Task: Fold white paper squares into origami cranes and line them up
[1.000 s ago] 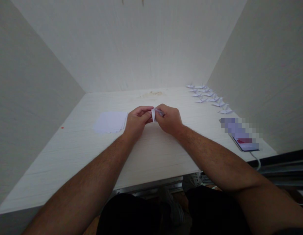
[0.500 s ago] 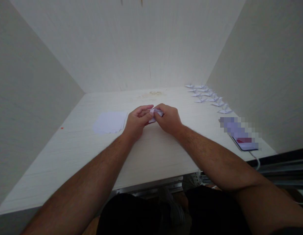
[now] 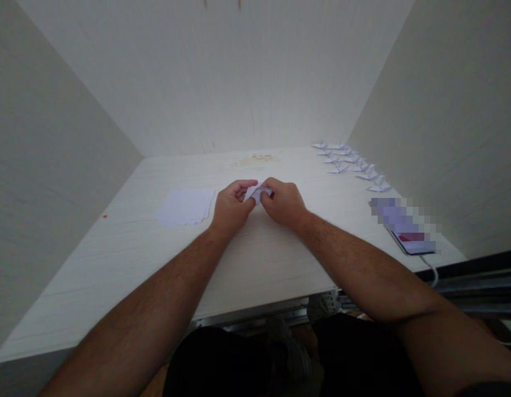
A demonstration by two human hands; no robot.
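Note:
A small piece of folded white paper (image 3: 255, 193) is held between my two hands, above the middle of the table. My left hand (image 3: 234, 205) grips its left side, with the thumb on the near face and the fingers behind. On the other side, my right hand (image 3: 283, 199) pinches the paper between thumb and curled fingers. Part of the paper is hidden by the fingers, so its full shape cannot be made out. Left of my left hand lies a stack of white paper sheets (image 3: 184, 207).
Several folded paper cranes (image 3: 340, 170) stand in rows at the back right of the white table (image 3: 255, 253). A phone (image 3: 412, 245) with a cable lies near the right edge, its screen partly blurred. Panels (image 3: 255, 71) enclose the back and both sides.
The folded paper has turned in my hands and shows more of its face between the thumbs. My left thumb has moved slightly down; both hands stay in nearly the same place.

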